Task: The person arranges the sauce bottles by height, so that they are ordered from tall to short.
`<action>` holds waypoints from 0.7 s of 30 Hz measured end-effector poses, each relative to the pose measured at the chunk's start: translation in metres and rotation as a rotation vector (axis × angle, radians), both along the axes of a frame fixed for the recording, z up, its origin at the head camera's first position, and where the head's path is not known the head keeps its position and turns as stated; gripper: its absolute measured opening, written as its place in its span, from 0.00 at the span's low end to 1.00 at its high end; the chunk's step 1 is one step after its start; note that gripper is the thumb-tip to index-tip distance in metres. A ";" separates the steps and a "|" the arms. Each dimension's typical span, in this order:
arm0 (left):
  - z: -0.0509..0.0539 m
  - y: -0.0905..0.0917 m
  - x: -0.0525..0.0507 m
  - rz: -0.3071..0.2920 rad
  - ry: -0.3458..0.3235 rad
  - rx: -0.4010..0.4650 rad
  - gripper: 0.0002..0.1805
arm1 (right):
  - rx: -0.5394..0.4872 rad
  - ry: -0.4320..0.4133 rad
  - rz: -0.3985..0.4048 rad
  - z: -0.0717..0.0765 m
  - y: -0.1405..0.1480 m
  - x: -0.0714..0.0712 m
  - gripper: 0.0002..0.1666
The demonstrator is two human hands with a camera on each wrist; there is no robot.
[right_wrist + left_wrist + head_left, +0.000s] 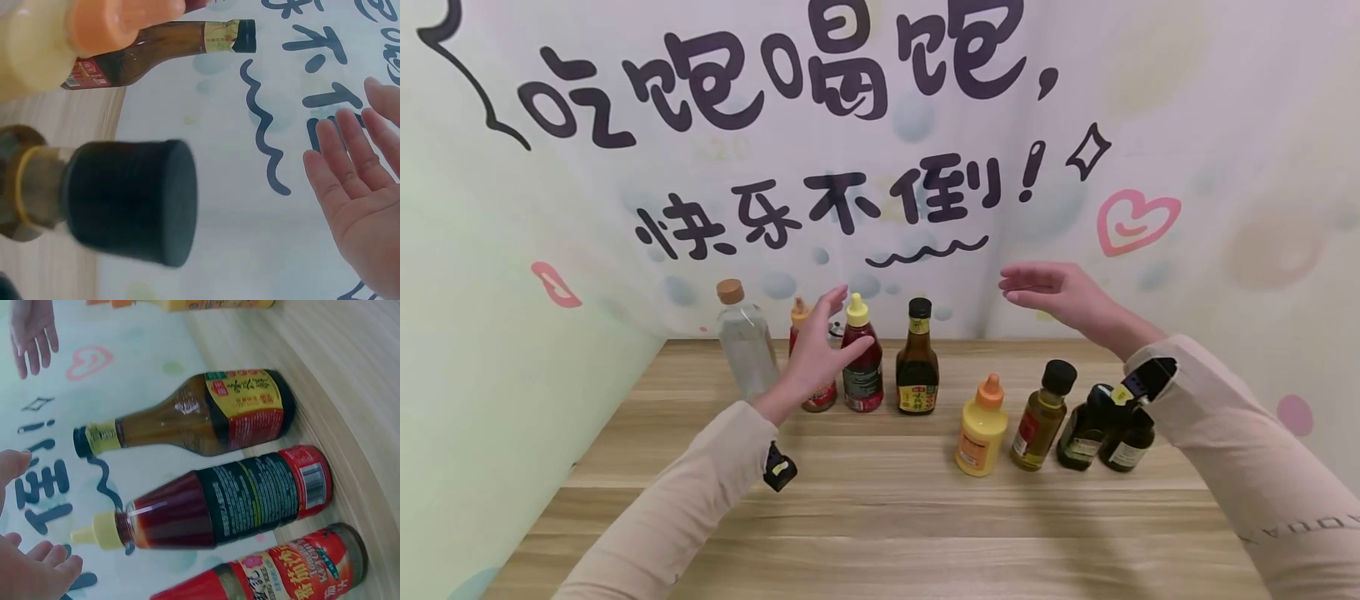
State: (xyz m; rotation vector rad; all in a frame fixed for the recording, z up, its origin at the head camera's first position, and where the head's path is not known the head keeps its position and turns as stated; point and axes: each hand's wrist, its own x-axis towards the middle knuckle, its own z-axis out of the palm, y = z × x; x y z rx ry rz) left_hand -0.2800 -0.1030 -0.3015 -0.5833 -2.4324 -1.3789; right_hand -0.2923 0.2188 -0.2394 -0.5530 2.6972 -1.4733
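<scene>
My left hand (816, 354) hovers in front of the back row of bottles, its thumb and fingers apart around nothing. Nearest to it stands a dark red sauce bottle (862, 383) with a pale yellow nozzle cap. Partly behind the hand is a red ketchup bottle (820, 398), whose tomato label shows in the left wrist view. A brown glass sauce bottle (917, 367) stands to the right. Raised above the right-hand bottles, my right hand (1060, 293) has extended fingers and touches nothing. Below it are a yellow squeeze bottle (981, 433) and a black-capped oil bottle (1037, 425).
A clear bottle (747, 346) with a brown cap stands at the back left. Two dark bottles, one (1084, 433) beside another (1127, 442), stand under the right forearm. Behind the wooden table (880, 525) hangs a printed white cloth (1045, 200).
</scene>
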 end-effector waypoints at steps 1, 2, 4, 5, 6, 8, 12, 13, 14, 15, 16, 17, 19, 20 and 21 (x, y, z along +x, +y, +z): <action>0.001 0.002 0.002 -0.011 0.004 -0.003 0.40 | 0.004 -0.004 -0.003 -0.001 0.002 0.002 0.28; 0.002 0.004 0.004 -0.020 0.007 -0.003 0.39 | 0.012 -0.005 -0.006 -0.001 0.005 0.003 0.28; 0.003 0.007 0.006 -0.045 0.006 0.001 0.39 | 0.014 -0.009 -0.007 -0.002 0.009 0.006 0.28; 0.003 0.009 0.008 -0.059 0.008 0.003 0.39 | 0.019 -0.008 -0.009 -0.003 0.010 0.008 0.28; 0.003 0.011 0.009 -0.068 0.009 0.001 0.39 | 0.022 -0.007 -0.009 -0.004 0.012 0.010 0.28; 0.003 0.015 0.011 -0.087 0.012 -0.003 0.38 | 0.027 -0.008 -0.009 -0.005 0.015 0.014 0.28; -0.003 0.024 0.012 -0.114 0.043 -0.062 0.38 | 0.038 -0.017 -0.012 -0.010 0.022 0.020 0.28; -0.005 0.027 0.013 -0.121 0.050 -0.077 0.38 | 0.041 -0.017 -0.005 -0.011 0.024 0.021 0.29; -0.006 0.030 0.014 -0.133 0.056 -0.091 0.38 | 0.042 -0.019 -0.008 -0.013 0.025 0.022 0.29; -0.008 0.033 0.016 -0.143 0.065 -0.110 0.38 | 0.044 -0.021 -0.012 -0.014 0.027 0.023 0.29; -0.010 0.037 0.017 -0.155 0.071 -0.126 0.38 | 0.048 -0.022 -0.015 -0.016 0.029 0.024 0.29; -0.011 0.040 0.018 -0.171 0.079 -0.133 0.38 | 0.044 -0.027 -0.023 -0.018 0.030 0.025 0.28; -0.012 0.047 0.021 -0.196 0.088 -0.140 0.37 | 0.044 -0.032 -0.013 -0.020 0.034 0.027 0.28; -0.013 0.050 0.022 -0.210 0.094 -0.149 0.37 | 0.046 -0.037 -0.015 -0.022 0.035 0.028 0.29; -0.014 0.054 0.023 -0.220 0.100 -0.158 0.37 | 0.049 -0.039 -0.008 -0.023 0.037 0.030 0.29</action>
